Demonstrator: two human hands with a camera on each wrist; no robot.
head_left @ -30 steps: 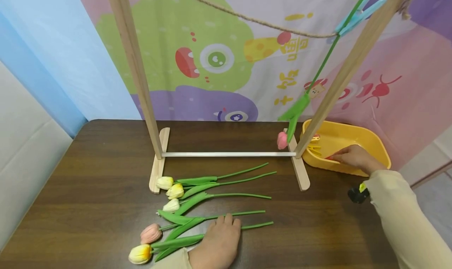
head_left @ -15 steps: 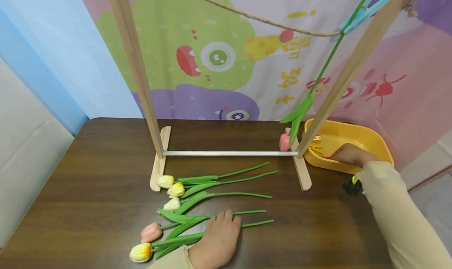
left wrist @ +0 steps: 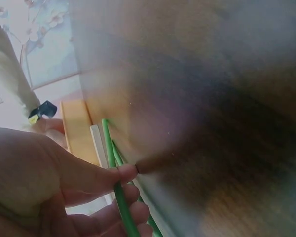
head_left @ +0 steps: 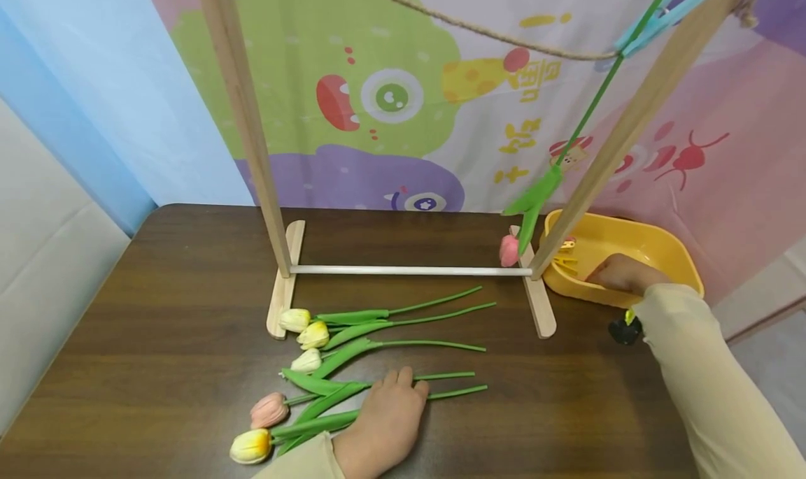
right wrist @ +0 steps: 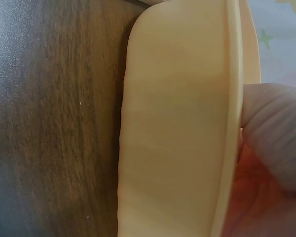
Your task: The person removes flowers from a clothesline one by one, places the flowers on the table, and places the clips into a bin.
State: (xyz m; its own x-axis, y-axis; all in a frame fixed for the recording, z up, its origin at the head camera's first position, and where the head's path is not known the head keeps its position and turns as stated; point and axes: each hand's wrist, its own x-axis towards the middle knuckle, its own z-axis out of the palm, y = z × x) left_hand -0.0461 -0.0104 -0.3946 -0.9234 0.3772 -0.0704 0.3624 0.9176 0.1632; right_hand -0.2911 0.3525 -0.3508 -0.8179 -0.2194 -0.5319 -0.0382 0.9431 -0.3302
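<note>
My left hand (head_left: 385,419) lies over the two lowest artificial tulips in the head view. Up close, in the left wrist view, thumb and fingers pinch one green tulip stem (left wrist: 123,210), while a second stem runs behind it. Toward the left lie a pink tulip head (head_left: 269,410) and a yellow-orange one (head_left: 250,446). My right hand (head_left: 620,273) reaches into a yellow basin (head_left: 676,259); its fingertips are hidden. The basin wall (right wrist: 180,123) blocks much of the right wrist view. Yellow clips (head_left: 564,262) sit at the basin's left end.
Three more pale yellow tulips (head_left: 313,335) lie above. A wooden frame (head_left: 248,115) with a white crossbar (head_left: 409,270) stands behind them. From its rope (head_left: 478,29), a blue clothespin (head_left: 658,24) holds a pink tulip (head_left: 510,249) head down. A patterned cloth (head_left: 352,178) hangs behind.
My right hand has shifted slightly left and deeper into the basin, and a red bit by its fingertips is now mostly hidden. The left hand stays on the tulips.
</note>
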